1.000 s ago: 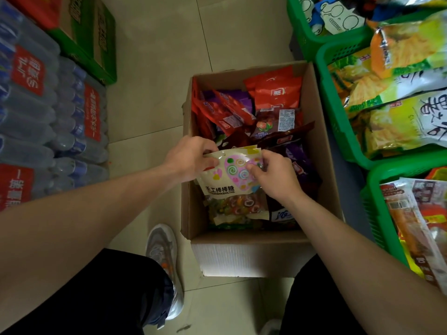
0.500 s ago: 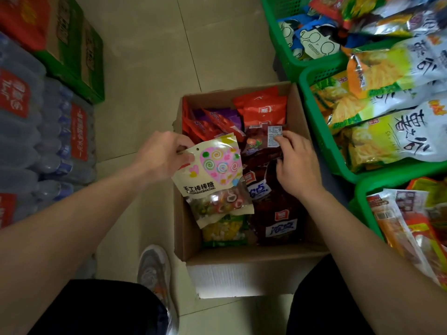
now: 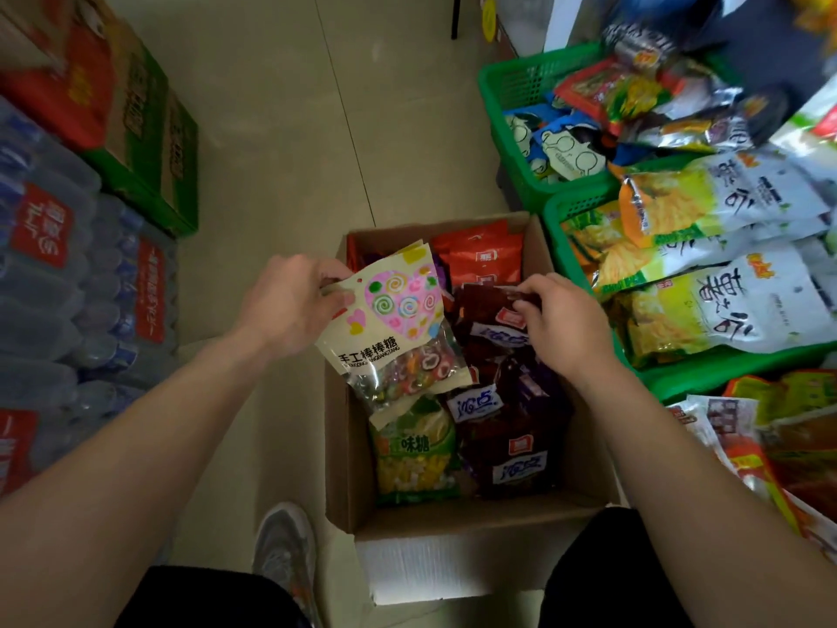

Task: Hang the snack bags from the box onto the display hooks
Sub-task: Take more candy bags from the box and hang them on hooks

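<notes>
An open cardboard box stands on the floor between my knees, filled with snack bags. My left hand grips the top left edge of a cream lollipop bag with a pink heart, held above the box's left side. My right hand pinches the top of a dark red snack bag lying in the box. A green candy bag, more dark red bags and orange-red bags fill the rest. No display hooks are in view.
Green baskets full of snack bags line the right side. Shrink-wrapped packs of water bottles and stacked cartons stand on the left. My grey shoe rests beside the box's front left corner. Tiled floor stretches beyond the box.
My left hand has lifted the lollipop bag a little higher over the box. My right hand has closed its fingers on the top of the dark red bag. The camera has tilted up.
</notes>
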`<state>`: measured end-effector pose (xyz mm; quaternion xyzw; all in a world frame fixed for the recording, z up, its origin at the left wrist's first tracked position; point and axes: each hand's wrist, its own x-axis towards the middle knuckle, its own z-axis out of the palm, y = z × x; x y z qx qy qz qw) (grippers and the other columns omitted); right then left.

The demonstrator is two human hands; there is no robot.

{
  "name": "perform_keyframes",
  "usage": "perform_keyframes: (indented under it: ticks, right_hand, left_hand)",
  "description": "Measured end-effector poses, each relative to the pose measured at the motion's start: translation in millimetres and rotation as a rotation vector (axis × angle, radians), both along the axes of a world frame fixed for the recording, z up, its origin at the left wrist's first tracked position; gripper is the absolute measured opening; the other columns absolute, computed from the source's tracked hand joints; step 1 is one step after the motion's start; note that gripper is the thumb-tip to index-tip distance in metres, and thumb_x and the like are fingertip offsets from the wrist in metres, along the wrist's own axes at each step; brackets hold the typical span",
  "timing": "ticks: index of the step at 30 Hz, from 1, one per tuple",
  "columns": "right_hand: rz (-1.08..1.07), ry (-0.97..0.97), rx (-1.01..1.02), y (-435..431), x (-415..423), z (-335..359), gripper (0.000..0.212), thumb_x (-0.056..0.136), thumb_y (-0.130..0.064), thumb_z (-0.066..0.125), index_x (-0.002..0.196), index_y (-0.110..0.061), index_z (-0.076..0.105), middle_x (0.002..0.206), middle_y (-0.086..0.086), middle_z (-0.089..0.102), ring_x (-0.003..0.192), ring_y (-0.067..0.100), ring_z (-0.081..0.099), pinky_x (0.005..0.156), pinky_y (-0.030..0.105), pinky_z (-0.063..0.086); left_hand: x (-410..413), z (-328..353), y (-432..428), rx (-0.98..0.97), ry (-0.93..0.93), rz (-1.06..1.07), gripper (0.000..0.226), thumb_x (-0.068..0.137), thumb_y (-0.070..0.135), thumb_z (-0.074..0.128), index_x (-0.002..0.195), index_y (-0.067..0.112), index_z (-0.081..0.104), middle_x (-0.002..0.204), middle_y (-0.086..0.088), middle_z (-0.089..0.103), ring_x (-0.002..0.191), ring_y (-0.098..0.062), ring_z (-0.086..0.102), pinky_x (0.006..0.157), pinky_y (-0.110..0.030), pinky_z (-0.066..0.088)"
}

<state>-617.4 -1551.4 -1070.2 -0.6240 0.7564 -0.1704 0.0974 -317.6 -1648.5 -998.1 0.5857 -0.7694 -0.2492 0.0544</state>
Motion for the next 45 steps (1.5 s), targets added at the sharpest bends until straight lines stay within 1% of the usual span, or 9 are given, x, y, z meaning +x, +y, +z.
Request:
perform_keyframes:
  ticks: [6,11,16,21,23,26,29,33,45]
  right_hand:
    - [0.027,0.103,0.255,-16,14,47,0.014,0.097,-0.024,0.056,0.108,-0.027,0.063,0.097,-0.001,0.071,0.094,0.028,0.066,0.065,0.033,0.047]
    - [-0.034,0.137,0.352,-10,26,135,0.009,0.098,-0.027,0.054,0.103,-0.028,0.061,0.088,0.000,0.069,0.086,0.029,0.065,0.063,0.038,0.052]
    - [-0.085,0.149,0.461,1,44,277,0.012,0.096,-0.029,0.060,0.107,-0.027,0.063,0.087,0.003,0.069,0.081,0.029,0.067,0.063,0.039,0.054]
    - [-0.139,0.185,0.528,10,61,454,0.024,0.096,-0.015,0.060,0.116,-0.027,0.063,0.093,0.003,0.071,0.069,0.022,0.064,0.053,0.030,0.042]
    - [-0.193,0.194,0.544,12,63,520,0.026,0.093,-0.010,0.060,0.112,-0.028,0.064,0.084,0.002,0.068,0.061,0.020,0.062,0.050,0.032,0.049]
    - [-0.205,0.227,0.596,11,65,609,0.016,0.093,-0.011,0.059,0.100,-0.025,0.060,0.079,0.000,0.065,0.072,0.020,0.068,0.060,0.038,0.059]
    - [-0.274,0.210,0.572,10,74,690,0.006,0.100,-0.023,0.056,0.105,-0.025,0.054,0.091,0.002,0.064,0.081,0.022,0.064,0.067,0.037,0.056]
    - [-0.414,0.176,0.485,12,78,756,0.018,0.101,-0.031,0.051,0.119,-0.028,0.056,0.106,0.001,0.065,0.091,0.024,0.064,0.073,0.037,0.057]
    - [-0.629,0.214,0.189,12,38,868,0.016,0.100,-0.035,0.052,0.114,-0.035,0.058,0.103,-0.001,0.068,0.091,0.025,0.066,0.071,0.033,0.053]
  left_hand:
    - [-11,8,3,-0.003,-0.025,-0.110,0.013,0.091,0.028,0.063,0.100,0.035,0.070,0.080,0.017,0.068,0.074,-0.009,0.062,0.062,-0.026,0.048]
    - [-15,73,8,0.016,-0.044,-0.209,0.015,0.093,0.029,0.059,0.103,0.036,0.068,0.088,0.011,0.072,0.082,-0.017,0.065,0.064,-0.030,0.049]
    - [-11,212,2,0.027,-0.175,-0.319,0.023,0.096,0.033,0.053,0.115,0.033,0.066,0.097,0.000,0.071,0.089,-0.026,0.065,0.073,-0.032,0.052]
    - [1,384,-9,0.080,-0.178,-0.342,0.028,0.098,0.033,0.049,0.120,0.040,0.063,0.103,0.001,0.069,0.095,-0.026,0.064,0.076,-0.031,0.049]
    - [3,450,-15,0.078,-0.203,-0.377,0.027,0.099,0.034,0.047,0.120,0.041,0.062,0.104,0.001,0.069,0.094,-0.025,0.064,0.073,-0.030,0.048]
    - [3,531,-29,0.053,-0.229,-0.447,0.026,0.098,0.035,0.045,0.116,0.043,0.061,0.103,0.001,0.068,0.093,-0.025,0.064,0.074,-0.031,0.048]
    - [0,595,-45,0.008,-0.208,-0.544,0.022,0.098,0.036,0.046,0.112,0.040,0.062,0.104,0.003,0.068,0.096,-0.024,0.063,0.076,-0.031,0.049]
    - [-15,652,-67,-0.083,-0.178,-0.689,0.016,0.097,0.036,0.049,0.105,0.037,0.063,0.101,0.003,0.068,0.094,-0.024,0.064,0.072,-0.031,0.046]
    - [-103,770,-110,-0.287,0.039,-0.794,0.019,0.096,0.032,0.054,0.111,0.034,0.066,0.097,0.005,0.068,0.092,-0.020,0.064,0.073,-0.034,0.052]
